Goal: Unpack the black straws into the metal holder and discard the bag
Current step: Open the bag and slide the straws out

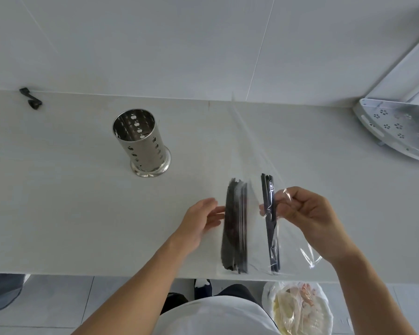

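Observation:
A clear plastic bag (254,165) stretches over the counter between my hands, its far end reaching toward the wall. Inside it lie black straws in two groups: a larger bundle (235,228) on the left and a thin bundle (270,221) on the right. My left hand (201,221) touches the bag beside the larger bundle, fingers extended. My right hand (307,213) pinches the bag's film next to the thin bundle. The perforated metal holder (140,141) stands upright and empty, to the far left of the bag.
A small black object (30,97) lies at the counter's back left against the wall. A perforated metal corner shelf (397,126) sits at the far right. Below the counter edge (107,274), a lined bin with plastic waste (298,308) stands on the floor at right.

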